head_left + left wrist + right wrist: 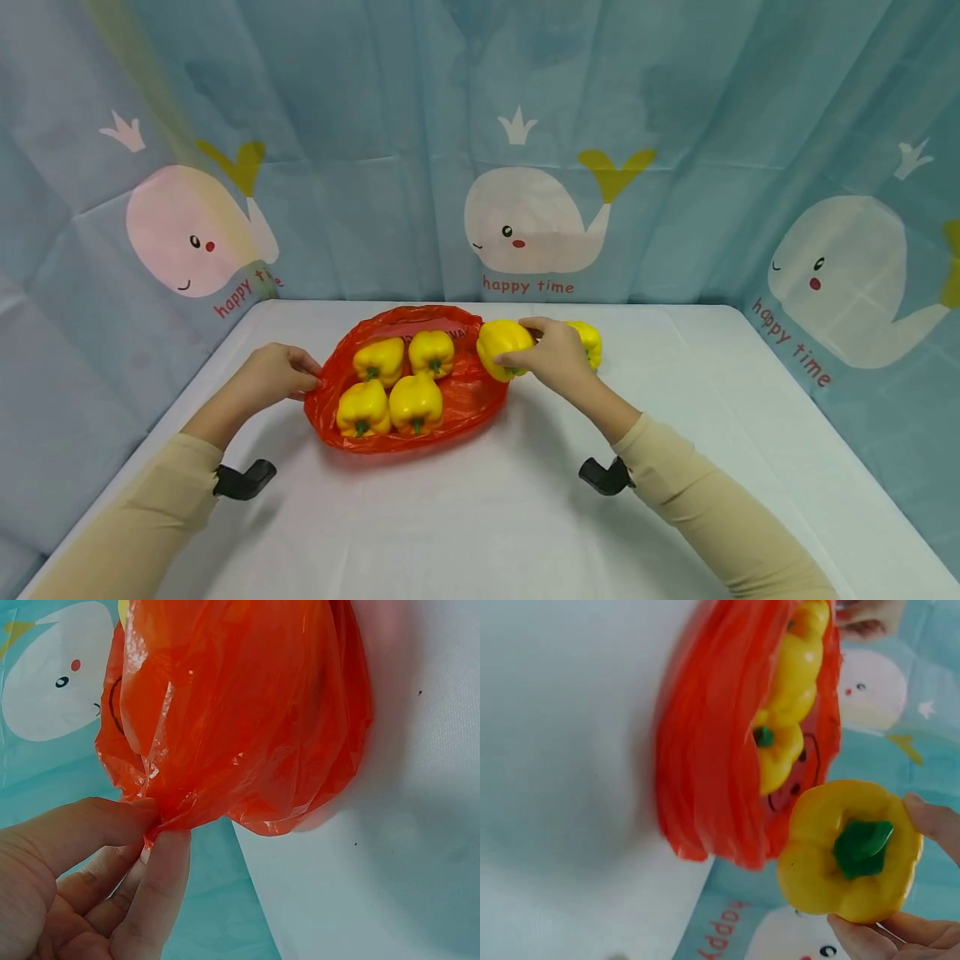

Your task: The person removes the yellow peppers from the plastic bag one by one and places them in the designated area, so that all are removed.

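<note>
A red plastic bag lies spread open on the table with several yellow bell peppers inside, green stems showing. My left hand pinches the bag's left edge between thumb and fingers; the left wrist view shows the gathered plastic in that pinch. At the bag's right rim, my right hand holds another yellow bell pepper, thumb on one side and fingers on the other. In the right wrist view this held pepper has its green stem facing the camera, beside the bag's opening.
Behind my right hand, one more yellow bell pepper sits on the white table, partly hidden. A light blue curtain printed with whales hangs along the table's back and sides.
</note>
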`<state>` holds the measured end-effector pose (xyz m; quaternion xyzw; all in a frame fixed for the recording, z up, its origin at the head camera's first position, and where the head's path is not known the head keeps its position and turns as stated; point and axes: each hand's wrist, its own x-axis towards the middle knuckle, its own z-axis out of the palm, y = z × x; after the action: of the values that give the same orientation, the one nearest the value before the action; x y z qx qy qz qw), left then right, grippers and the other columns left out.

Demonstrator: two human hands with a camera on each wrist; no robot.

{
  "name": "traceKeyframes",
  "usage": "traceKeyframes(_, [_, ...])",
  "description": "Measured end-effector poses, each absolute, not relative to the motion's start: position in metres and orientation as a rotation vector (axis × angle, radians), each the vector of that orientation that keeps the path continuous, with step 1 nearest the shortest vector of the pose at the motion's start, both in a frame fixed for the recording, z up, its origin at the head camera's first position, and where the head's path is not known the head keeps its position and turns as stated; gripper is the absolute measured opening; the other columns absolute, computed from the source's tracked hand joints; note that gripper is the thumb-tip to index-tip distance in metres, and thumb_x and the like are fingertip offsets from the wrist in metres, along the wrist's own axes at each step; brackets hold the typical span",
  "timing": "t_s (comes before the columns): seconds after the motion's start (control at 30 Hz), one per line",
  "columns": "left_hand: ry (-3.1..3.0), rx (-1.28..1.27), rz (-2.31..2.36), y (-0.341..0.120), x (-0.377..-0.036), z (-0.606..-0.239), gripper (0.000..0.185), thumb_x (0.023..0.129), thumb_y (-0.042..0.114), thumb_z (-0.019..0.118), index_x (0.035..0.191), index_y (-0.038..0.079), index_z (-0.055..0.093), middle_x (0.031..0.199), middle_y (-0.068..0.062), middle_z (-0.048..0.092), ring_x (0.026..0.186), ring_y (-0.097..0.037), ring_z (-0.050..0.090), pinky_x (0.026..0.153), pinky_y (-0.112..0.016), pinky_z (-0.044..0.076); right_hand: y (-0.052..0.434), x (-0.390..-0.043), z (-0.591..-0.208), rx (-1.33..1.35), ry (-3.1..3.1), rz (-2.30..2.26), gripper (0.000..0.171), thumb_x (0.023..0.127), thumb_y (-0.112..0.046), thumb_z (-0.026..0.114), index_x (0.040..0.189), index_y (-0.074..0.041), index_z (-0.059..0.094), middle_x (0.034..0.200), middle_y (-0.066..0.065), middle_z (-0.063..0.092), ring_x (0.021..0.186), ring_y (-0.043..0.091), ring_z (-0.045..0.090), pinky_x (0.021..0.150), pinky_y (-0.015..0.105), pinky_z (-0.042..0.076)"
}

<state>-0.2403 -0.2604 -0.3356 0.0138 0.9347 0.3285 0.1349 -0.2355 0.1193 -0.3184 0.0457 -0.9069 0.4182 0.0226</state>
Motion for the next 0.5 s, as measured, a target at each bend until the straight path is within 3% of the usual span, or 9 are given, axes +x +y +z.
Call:
traceKeyframes(0.33, [2.715,0.05,0.951,-0.259,-0.24,-0.335,0.028,0.085,0.018,0.064,0.105,-0.002,0.064,0.095,-0.013,0.065,0.076,-0.016,0.063,0.076,-0.039,0.056,0.155,-0.233,-0.313,0.061,-2.81,1.293,0.073,0.069,-0.038,0.079,0.13,-0.008,0.052,0.124,0.01,0.058,0.105,0.025,0.056,0.08,0.036,0.055])
traceKeyframes(0.5, [2.709,0.037,0.952,-0.259,-0.24,-0.335,0.028,0.085,0.017,0.064,0.105,-0.002,0.064,0.096,-0.013,0.065,0.077,-0.016,0.063,0.077,-0.039,0.056,0.168,-0.233,-0.312,0.047,-2.817,1.304,0.076,0.069,-0.041,0.079,0.131,-0.007,0.051,0.127,0.011,0.056,0.11,0.026,0.055,0.084,0.037,0.054])
